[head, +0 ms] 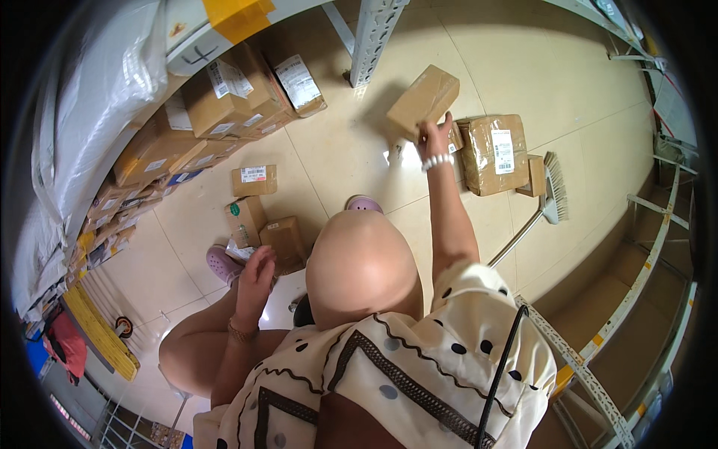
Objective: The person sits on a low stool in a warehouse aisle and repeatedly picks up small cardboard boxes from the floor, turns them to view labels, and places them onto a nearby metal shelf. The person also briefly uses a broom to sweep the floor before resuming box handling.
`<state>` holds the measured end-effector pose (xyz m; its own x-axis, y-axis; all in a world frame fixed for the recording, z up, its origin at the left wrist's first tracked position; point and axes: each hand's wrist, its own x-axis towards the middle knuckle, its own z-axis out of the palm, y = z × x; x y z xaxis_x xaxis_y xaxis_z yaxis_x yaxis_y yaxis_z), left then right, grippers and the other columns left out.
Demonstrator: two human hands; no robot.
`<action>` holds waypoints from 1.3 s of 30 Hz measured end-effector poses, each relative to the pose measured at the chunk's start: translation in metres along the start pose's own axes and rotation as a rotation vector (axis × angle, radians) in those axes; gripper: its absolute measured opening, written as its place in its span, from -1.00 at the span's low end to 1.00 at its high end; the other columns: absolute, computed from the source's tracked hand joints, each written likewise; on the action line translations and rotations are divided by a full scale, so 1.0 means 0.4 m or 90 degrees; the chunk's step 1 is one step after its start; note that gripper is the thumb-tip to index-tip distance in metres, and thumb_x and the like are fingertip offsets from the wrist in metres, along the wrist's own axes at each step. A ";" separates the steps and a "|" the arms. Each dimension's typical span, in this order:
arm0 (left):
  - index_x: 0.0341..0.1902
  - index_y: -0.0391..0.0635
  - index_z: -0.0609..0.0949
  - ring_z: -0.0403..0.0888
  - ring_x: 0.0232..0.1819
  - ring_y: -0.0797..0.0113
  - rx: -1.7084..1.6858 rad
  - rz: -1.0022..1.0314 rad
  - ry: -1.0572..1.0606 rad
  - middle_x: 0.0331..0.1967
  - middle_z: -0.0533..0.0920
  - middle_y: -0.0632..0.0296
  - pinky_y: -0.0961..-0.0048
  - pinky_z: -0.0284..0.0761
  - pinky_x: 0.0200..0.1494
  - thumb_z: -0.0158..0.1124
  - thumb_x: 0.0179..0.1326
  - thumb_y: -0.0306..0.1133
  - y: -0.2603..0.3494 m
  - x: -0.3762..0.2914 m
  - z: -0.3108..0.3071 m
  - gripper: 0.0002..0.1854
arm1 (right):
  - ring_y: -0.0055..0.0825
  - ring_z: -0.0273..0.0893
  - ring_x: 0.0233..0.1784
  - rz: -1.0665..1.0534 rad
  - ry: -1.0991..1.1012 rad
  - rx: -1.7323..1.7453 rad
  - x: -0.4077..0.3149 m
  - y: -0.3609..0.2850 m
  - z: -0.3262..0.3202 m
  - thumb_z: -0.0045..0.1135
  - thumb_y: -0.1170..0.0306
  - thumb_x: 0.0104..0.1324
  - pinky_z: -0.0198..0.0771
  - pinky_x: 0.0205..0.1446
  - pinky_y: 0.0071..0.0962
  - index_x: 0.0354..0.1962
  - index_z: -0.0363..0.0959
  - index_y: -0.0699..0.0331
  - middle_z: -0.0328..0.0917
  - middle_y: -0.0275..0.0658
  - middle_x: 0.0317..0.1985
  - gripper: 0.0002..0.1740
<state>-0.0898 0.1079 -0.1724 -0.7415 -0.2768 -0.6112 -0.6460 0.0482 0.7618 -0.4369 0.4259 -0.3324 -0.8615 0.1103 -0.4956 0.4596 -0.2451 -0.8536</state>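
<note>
My right hand grips the near end of a brown cardboard box, its arm stretched forward and a white beaded bracelet at the wrist. Just right of that hand, a larger taped carton with a label rests on the floor, with smaller boxes beside it. My left hand is over my left leg with its fingers slightly bent, and nothing shows in it. Near it on the floor are a box with a green mark, a plain brown box and a small labelled box.
Stacked cartons fill the shelf at the left. A perforated metal post stands ahead. A broom lies to the right, near a metal shelf frame. A yellow board is at the lower left.
</note>
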 end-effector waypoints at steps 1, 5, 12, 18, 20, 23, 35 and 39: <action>0.22 -0.21 0.42 0.49 0.09 0.41 0.009 0.007 -0.013 0.04 0.57 0.17 0.50 0.39 0.14 0.11 0.36 -0.42 0.020 0.013 0.002 -0.62 | -0.13 0.39 0.21 -0.008 -0.059 0.071 -0.076 -0.001 -0.022 0.22 0.46 -0.10 0.44 0.12 -0.17 0.43 -0.45 0.12 0.29 0.08 0.17 0.25; 0.27 -0.20 0.38 0.44 0.19 0.36 -0.010 0.065 -0.072 0.14 0.51 0.13 0.46 0.36 0.18 0.15 0.33 -0.42 0.141 0.088 0.031 -0.55 | -0.13 0.13 0.40 -0.234 -0.285 -0.079 -0.337 -0.054 -0.017 0.31 0.54 -0.20 0.29 0.30 -0.10 0.44 -0.55 0.06 0.05 -0.04 0.36 0.40; 0.51 -0.08 -0.08 0.10 0.46 0.20 0.075 0.393 -0.267 0.43 0.15 0.03 0.32 0.10 0.41 0.45 0.04 -0.40 0.442 0.158 0.045 0.07 | -0.19 -0.12 0.53 -0.300 -0.533 -0.242 -0.490 -0.198 0.116 0.27 0.56 -0.22 -0.13 0.51 -0.21 0.44 -0.60 0.11 -0.10 -0.06 0.44 0.41; 0.49 -0.10 -0.16 0.14 0.42 0.16 0.043 0.487 -0.202 0.39 0.19 0.00 0.33 0.12 0.40 0.57 -0.15 -0.35 0.453 0.077 0.041 0.25 | -0.12 -0.08 0.51 -0.383 -0.538 -0.475 -0.555 -0.249 0.169 0.05 0.56 -0.06 -0.13 0.52 -0.23 0.44 -0.37 0.27 -0.12 0.05 0.45 0.14; 0.47 -0.12 -0.15 0.17 0.40 0.16 0.055 0.524 -0.071 0.35 0.23 -0.01 0.31 0.15 0.39 0.57 -0.15 -0.34 0.414 0.065 0.061 0.24 | -0.08 0.01 0.47 -0.107 -0.430 -0.314 -0.575 -0.255 0.183 0.02 0.52 0.04 0.02 0.47 -0.21 0.44 -0.36 0.27 -0.07 0.06 0.42 0.06; 0.42 -0.14 -0.09 0.27 0.34 0.11 0.041 0.566 0.046 0.26 0.30 -0.06 0.26 0.24 0.35 0.59 -0.18 -0.31 0.361 0.073 0.094 0.20 | 0.01 0.28 0.29 0.340 -0.428 -0.030 -0.592 -0.281 0.203 -0.04 0.10 0.34 0.41 0.20 -0.06 0.39 -0.16 0.24 0.16 0.06 0.30 -0.19; 0.34 -0.16 0.04 0.09 0.42 -0.13 0.147 0.579 0.116 0.40 0.03 -0.13 0.20 0.14 0.43 0.47 -0.12 -0.37 0.276 0.183 0.122 -0.01 | -0.31 0.39 0.23 0.087 -0.440 0.120 -0.481 -0.265 0.368 -0.08 0.13 0.40 0.34 0.26 -0.25 0.22 0.25 0.23 0.41 -0.17 0.18 -0.47; 0.31 -0.24 0.18 0.02 0.45 -0.14 0.304 0.573 0.221 0.41 0.05 -0.12 0.18 0.07 0.46 0.25 -0.08 -0.51 0.286 0.231 0.023 -0.21 | -0.33 0.39 0.24 0.002 -0.507 0.101 -0.362 -0.252 0.469 0.03 0.25 0.33 0.32 0.29 -0.30 0.25 0.21 0.25 0.40 -0.20 0.18 -0.43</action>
<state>-0.2339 0.0968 -0.1440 -0.9367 -0.2059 0.2833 0.0516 0.7189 0.6931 -0.3991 0.2539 -0.1445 -0.7825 -0.5948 -0.1841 0.4781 -0.3846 -0.7896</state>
